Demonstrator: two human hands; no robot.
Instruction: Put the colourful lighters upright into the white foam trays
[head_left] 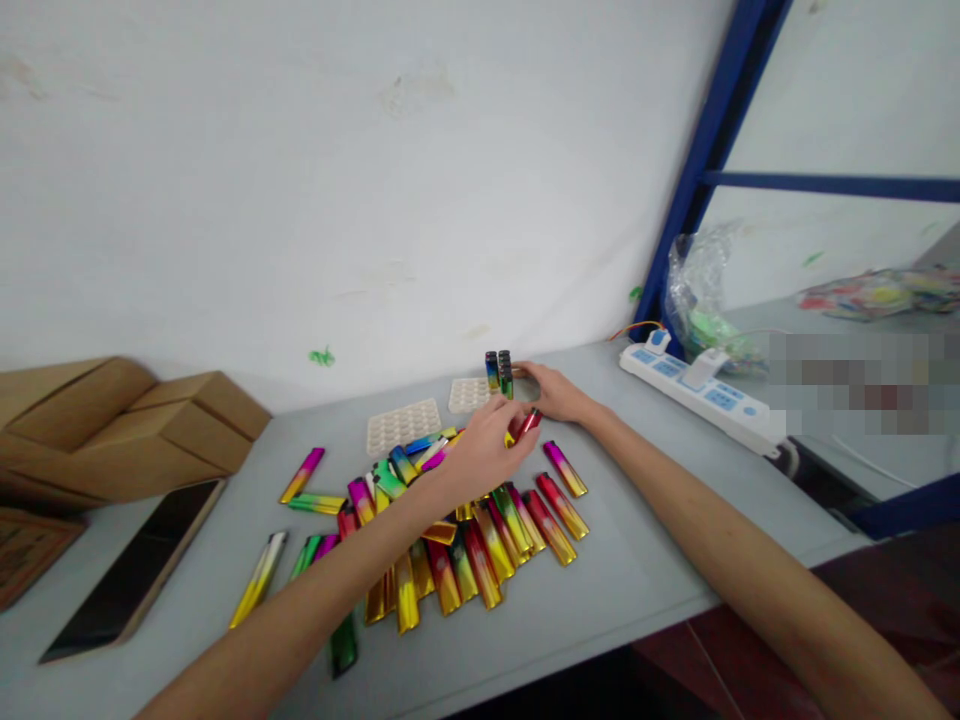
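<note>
My left hand (pixel 491 435) is closed on a red metallic lighter (pixel 529 424), held tilted above the right part of a pile of lighters. My right hand (pixel 551 390) curls at the right end of a white dimpled tray (pixel 466 396); its fingertips are partly hidden, and what they grip is unclear. Several black-topped lighters (pixel 498 366) stand upright there, close to the right fingertips. Below my left wrist, many shiny lighters (pixel 480 560) in red, gold, green, purple and blue lie heaped on the grey table (pixel 630 600). Another dimpled tray (pixel 403 426) lies behind the pile.
To the left are brown cardboard boxes (pixel 142 430) and a dark phone (pixel 139 565). A white power strip (pixel 705 395) with plugs lies at the right, beside a blue metal frame (pixel 686 190) and a clear plastic bag (pixel 697 285). A white wall rises behind the table.
</note>
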